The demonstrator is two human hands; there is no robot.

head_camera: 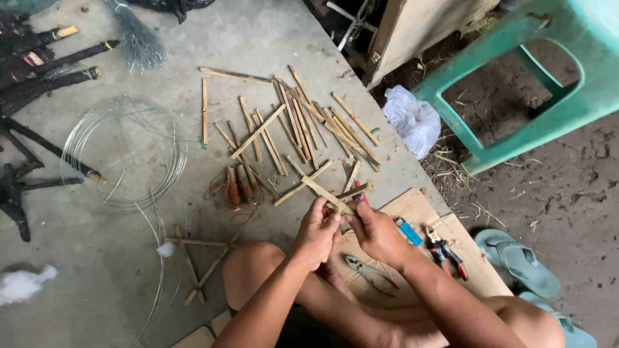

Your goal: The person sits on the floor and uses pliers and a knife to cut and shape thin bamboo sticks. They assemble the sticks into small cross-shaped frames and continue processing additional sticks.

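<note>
I sit on a grey concrete slab (129,258) in flat daylight. Off its edge to my right lies bare dirt (567,193) strewn with dry straw, where a green plastic stool (548,84) stands beside a wooden board (425,26).

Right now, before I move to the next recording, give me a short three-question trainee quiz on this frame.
1. True or false: both hands grip the crossed bamboo sticks.
2. Which lies on the cardboard nearest the right hand? A) blue lighter B) wire coil C) white bag
3. What colour is the plastic stool?

Key: 1 true; 2 A; 3 green.
</note>
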